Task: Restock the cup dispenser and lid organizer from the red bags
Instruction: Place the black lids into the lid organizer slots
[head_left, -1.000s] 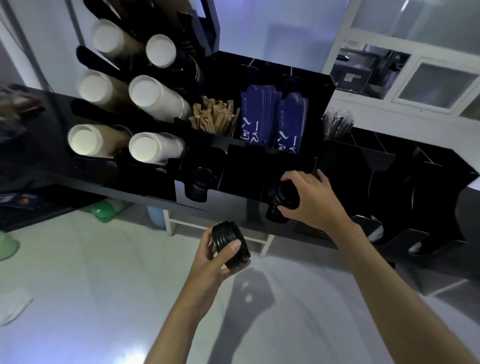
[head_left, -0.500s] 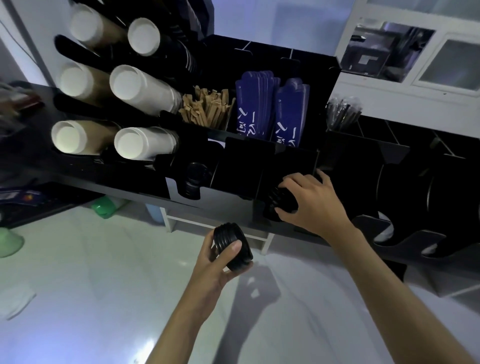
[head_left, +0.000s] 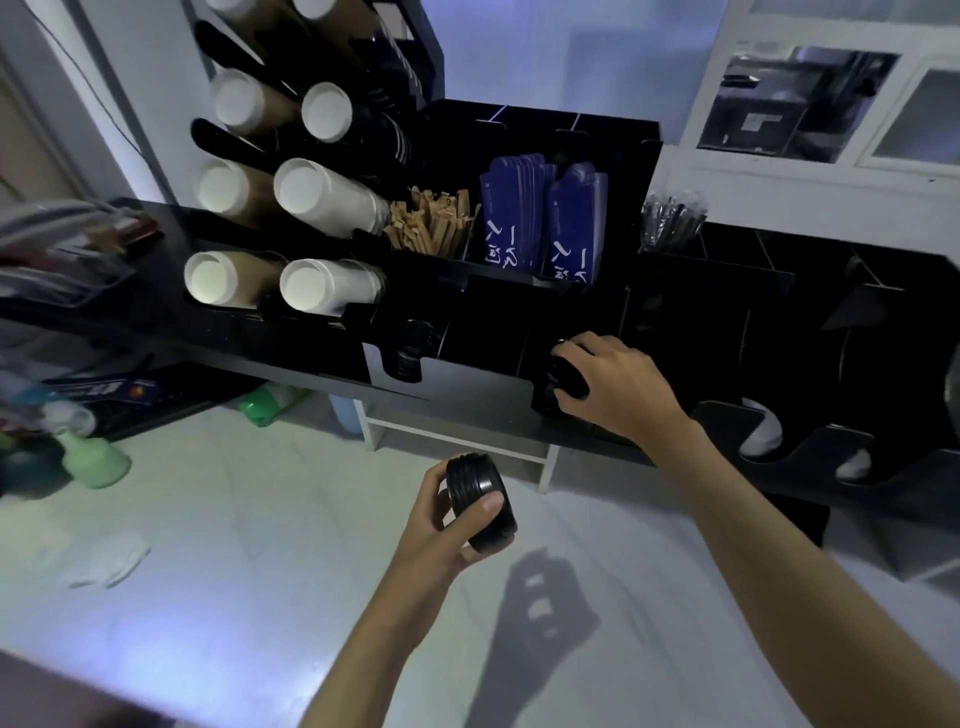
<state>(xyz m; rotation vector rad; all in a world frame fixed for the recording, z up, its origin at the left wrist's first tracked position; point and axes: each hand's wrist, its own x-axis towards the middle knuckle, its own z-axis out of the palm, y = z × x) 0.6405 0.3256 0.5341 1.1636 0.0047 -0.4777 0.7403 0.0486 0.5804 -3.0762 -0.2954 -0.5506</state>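
Note:
My left hand (head_left: 441, 525) grips a short stack of black lids (head_left: 480, 501) in front of the counter, thumb across its side. My right hand (head_left: 613, 387) reaches into a slot of the black lid organizer (head_left: 467, 376) and curls its fingers round another stack of black lids (head_left: 563, 376) standing there. A further slot to the left holds black lids (head_left: 410, 348). The cup dispenser (head_left: 291, 218) at the upper left has several tubes of white and brown paper cups pointing toward me. No red bag shows.
Wooden stirrers (head_left: 431, 223), blue sleeves (head_left: 540, 223) and wrapped straws (head_left: 670, 221) fill the back compartments. White lids (head_left: 761, 434) sit in curved holders at the right. Green bottles (head_left: 96, 460) stand on the floor at the left, beside cluttered shelves.
The view has shifted so the organizer sits further right and lower. My right hand stays on the lids in the slot. My left hand has kept its stack, drifting slightly down.

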